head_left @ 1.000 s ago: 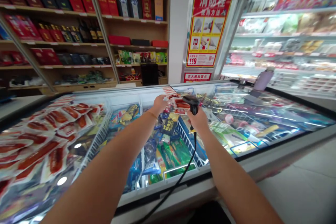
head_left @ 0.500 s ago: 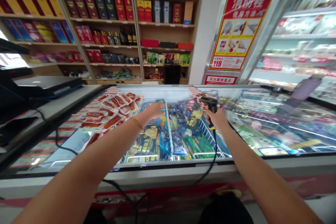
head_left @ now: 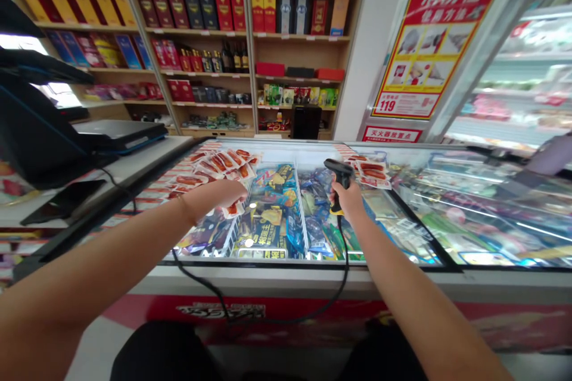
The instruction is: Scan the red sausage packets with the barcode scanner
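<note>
My right hand (head_left: 347, 197) is wrapped around the grip of a black and yellow barcode scanner (head_left: 339, 172), held above the glass-topped freezer (head_left: 313, 152). A cable runs down from the scanner's handle. My left hand (head_left: 233, 191) reaches to the near right edge of a pile of vacuum-packed sausages (head_left: 218, 162). Its fingers curl down onto one sausage pack (head_left: 233, 209), which shows just below them; the fingertips are partly hidden. To the right of the scanner lies a smaller group of sausage packs (head_left: 373, 174) on the glass.
Frozen goods in wire baskets (head_left: 268, 226) show through the glass. A counter with a scale (head_left: 120, 131) and a dark flat device (head_left: 65, 202) stands at left. Shelves of boxes (head_left: 192, 9) line the back. The scanner cable (head_left: 196, 277) loops along the freezer's front.
My left hand has moved left from over the middle baskets to the sausage pile, its fingers now curled. The scanner stays in my right hand. The view has turned left.
</note>
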Motion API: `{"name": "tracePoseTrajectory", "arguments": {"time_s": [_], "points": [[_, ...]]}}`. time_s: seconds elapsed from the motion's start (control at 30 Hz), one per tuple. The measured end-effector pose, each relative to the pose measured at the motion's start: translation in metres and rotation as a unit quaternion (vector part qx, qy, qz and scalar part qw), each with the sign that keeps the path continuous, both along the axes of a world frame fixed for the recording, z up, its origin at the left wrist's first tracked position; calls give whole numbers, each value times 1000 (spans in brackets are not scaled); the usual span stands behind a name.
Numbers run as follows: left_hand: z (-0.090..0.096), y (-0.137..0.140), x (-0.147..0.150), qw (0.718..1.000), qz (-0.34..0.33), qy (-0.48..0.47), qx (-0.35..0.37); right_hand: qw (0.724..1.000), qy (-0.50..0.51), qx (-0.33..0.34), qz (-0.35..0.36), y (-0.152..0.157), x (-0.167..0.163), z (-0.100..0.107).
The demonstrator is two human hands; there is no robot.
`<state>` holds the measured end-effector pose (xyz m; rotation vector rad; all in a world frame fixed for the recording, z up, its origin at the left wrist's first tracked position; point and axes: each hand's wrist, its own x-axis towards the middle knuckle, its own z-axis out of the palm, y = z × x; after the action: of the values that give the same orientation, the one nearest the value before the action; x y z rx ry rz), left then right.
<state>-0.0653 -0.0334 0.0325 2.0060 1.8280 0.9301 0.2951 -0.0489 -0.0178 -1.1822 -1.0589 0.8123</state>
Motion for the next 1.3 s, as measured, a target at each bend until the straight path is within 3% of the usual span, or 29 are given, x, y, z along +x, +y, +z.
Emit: {"name": "tracePoseTrajectory", "arguments": {"time_s": [0.13,0.23,0.33,0.47,0.57,0.63,0.73,0.8,0.87,1.0,1.13,1.3], "points": [[8,-1,15,973,-139,140,-124,998,58,-4,-6,-8,3,1],[9,1,46,964,-178,170,-104,997,71,-18,-6,-11,8,4],[-6,5,88,971,-198,112,-69,996,83,-15,0,-13,10,5],[-27,18,128,991,-128,20,18,996,89,-11,11,-16,9,8],[-27,26,130,997,-27,33,60,996,88,-14,16,-17,10,9],[-24,27,121,997,-2,75,16,996,81,-12,23,-16,10,8],[-20,22,106,986,-33,137,-83,997,68,-9,34,-13,10,4],[-22,17,101,983,-50,145,-102,998,56,-12,42,-12,10,2],[-27,15,100,987,-62,118,-91,998,43,-16,48,-13,9,2],[-38,23,103,994,-75,-51,-67,998,23,-16,57,-19,6,4],[-47,34,105,986,-50,-154,-44,997,-4,-14,71,-26,3,8],[-50,44,112,965,-23,-261,-13,987,-108,-19,115,-38,-7,14]]}}
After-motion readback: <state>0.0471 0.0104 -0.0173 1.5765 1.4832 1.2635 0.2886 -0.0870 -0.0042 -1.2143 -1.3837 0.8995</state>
